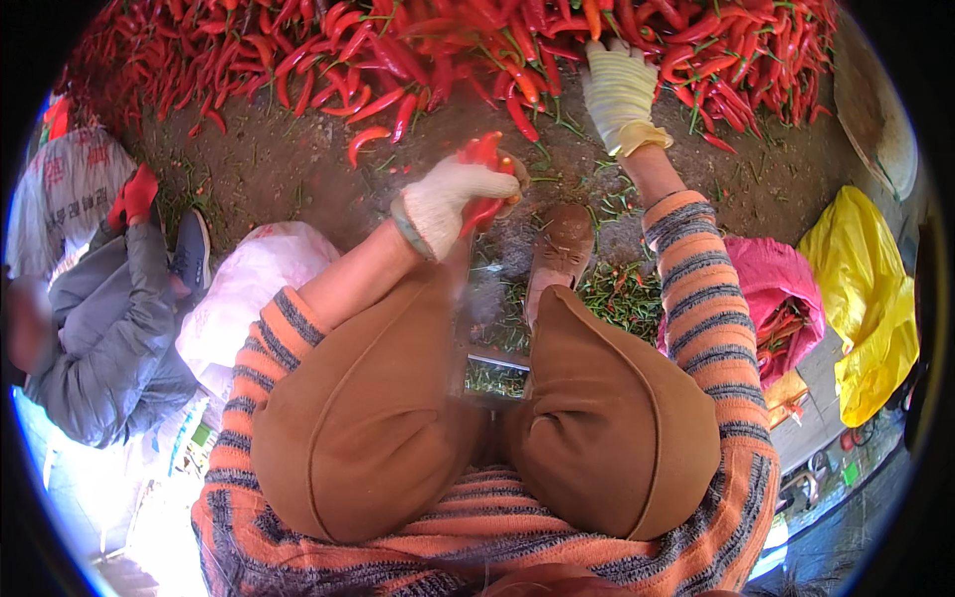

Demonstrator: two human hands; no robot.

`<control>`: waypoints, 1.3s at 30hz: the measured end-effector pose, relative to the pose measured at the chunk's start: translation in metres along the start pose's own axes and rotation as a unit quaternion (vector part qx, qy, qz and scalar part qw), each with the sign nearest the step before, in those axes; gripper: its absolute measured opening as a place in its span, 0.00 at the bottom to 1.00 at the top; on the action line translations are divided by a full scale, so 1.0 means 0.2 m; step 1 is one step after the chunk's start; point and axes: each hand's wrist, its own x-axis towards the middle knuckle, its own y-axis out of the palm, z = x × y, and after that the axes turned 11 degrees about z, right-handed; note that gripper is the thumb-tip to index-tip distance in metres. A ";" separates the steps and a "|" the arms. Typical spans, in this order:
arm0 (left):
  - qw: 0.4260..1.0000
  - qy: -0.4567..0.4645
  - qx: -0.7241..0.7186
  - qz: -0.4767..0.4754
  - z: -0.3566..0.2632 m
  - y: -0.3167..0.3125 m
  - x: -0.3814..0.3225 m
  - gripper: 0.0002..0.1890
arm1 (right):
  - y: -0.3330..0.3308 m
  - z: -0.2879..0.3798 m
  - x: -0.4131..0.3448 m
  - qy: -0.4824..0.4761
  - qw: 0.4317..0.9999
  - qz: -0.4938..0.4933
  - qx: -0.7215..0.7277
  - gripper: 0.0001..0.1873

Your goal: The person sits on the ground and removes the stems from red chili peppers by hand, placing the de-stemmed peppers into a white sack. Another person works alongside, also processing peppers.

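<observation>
Several red chili peppers (489, 207) are gripped in my left hand (448, 198), which wears a white knit glove and is raised in front of my left knee. My right hand (621, 93), in a pale striped glove, reaches forward to the near edge of a large pile of red chili peppers (246, 56). Its fingertips touch the peppers, and an orange-red one lies just beyond them. Whether those fingers grip anything cannot be told. Some loose peppers (367, 142) lie on the dirt floor between the pile and me.
Green stems (619, 298) litter the floor around my shoe (563, 239). To the right are a pink sack (802, 287) holding peppers and a yellow plastic bag (858, 276). A white sack (250, 280) stands at left, near a seated person (112, 351) in red gloves, beside another printed sack (67, 186).
</observation>
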 end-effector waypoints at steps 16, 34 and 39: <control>0.994 0.034 0.086 0.050 -0.05 0.17 0.07 0.13 | -0.29 0.19 -0.68 0.001 0.855 0.104 0.508 0.10; 0.999 0.030 -0.045 -0.008 0.00 0.09 0.05 0.10 | -0.39 -0.04 -0.65 -0.237 0.877 0.305 0.285 0.11; 0.999 0.019 0.000 0.038 0.01 0.10 0.04 0.13 | -0.14 -0.24 -0.22 0.149 0.977 0.132 0.075 0.17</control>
